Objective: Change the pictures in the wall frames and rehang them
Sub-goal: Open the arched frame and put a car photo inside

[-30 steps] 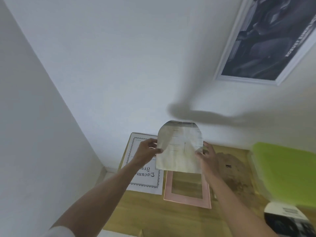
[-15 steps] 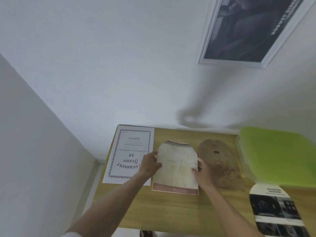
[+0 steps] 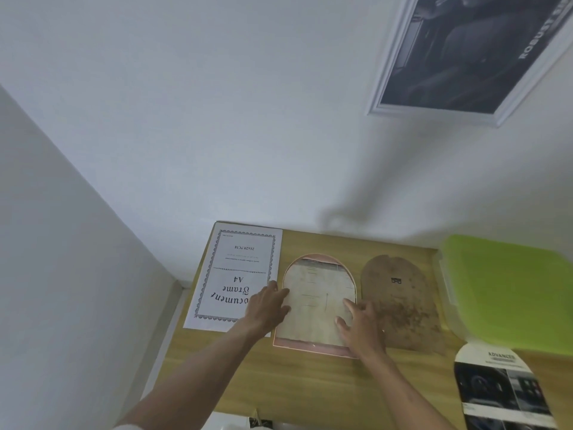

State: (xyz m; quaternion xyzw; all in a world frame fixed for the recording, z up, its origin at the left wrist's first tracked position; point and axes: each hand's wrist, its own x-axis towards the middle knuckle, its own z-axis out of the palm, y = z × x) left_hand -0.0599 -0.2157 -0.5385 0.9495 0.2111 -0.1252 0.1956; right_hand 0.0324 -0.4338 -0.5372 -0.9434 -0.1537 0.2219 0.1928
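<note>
both hands lie on an arched pale sheet (image 3: pixel 319 302) at the middle of a wooden table (image 3: pixel 310 386). the left hand (image 3: pixel 268 308) rests at the sheet's nine o'clock edge, fingers fairly straight and reaching onto the paper; the right hand (image 3: pixel 361 322) presses its four o'clock side, fingers spread flat. the hands are apart, one to each side of the sheet, and neither curls round anything.

the sheet lies inside a pink arched frame (image 3: pixel 313 347), whose rim shows at the sheet's twelve and six o'clock. it looks like the picture being seated in the frame, though whether it is fully in place cannot be told.

at three o'clock of the frame, just beside it, lies a brown arched backing board (image 3: pixel 400 305), face down and apart from the frame. by that, the frame is not yet closed. at nine o'clock lies a white printed insert (image 3: pixel 238 274) reading "document frame a4", partly under the left hand.

further out, a green plastic case (image 3: pixel 508 290) sits at the table's three o'clock, and a dark arched print (image 3: pixel 502 389) lies at four o'clock near the edge. on the wall at one o'clock hangs a white-framed dark poster (image 3: pixel 465 54).

as a judgement, the task stands partway: one picture is laid in, with backing and rehanging left. whether the hung poster has been changed cannot be told.
</note>
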